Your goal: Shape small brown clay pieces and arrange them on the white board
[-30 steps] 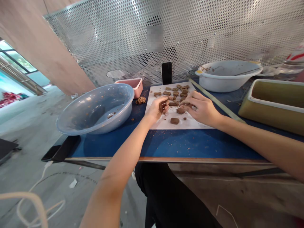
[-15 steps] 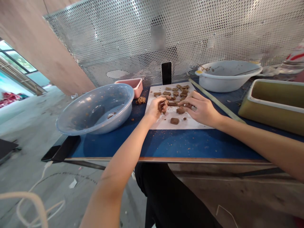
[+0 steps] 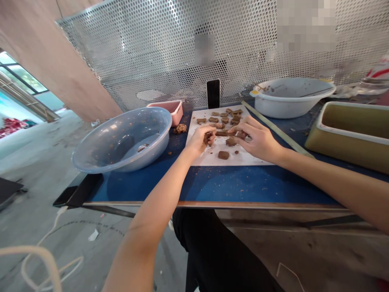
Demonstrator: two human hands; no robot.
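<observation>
My left hand (image 3: 199, 140) is closed, its curled fingers around the left end of a brown strip of what looks like clay (image 3: 223, 133). From the other side my right hand (image 3: 258, 138) pinches the strip's right end between thumb and fingers. Both hands are over a white board (image 3: 206, 160). Just below the strip lies a rough brown lump (image 3: 231, 141). Nearer the front edge of the board is a smooth, squarish brown block (image 3: 223, 155) with a small crumb (image 3: 236, 152) beside it. Several shaped brown pieces (image 3: 213, 119) lie at the back of the board.
A blue basin (image 3: 121, 138) and a pink box (image 3: 174, 109) stand to the left, near a crumbly brown clump (image 3: 180, 128). A phone (image 3: 213, 94) stands upright behind the board. To the right are a long stick (image 3: 279, 132), a white basin (image 3: 291, 103) and an olive planter (image 3: 349, 136).
My right hand has taken hold of the strip's right end; a second ago its fingers were above the rough lump. The left hand has barely moved.
</observation>
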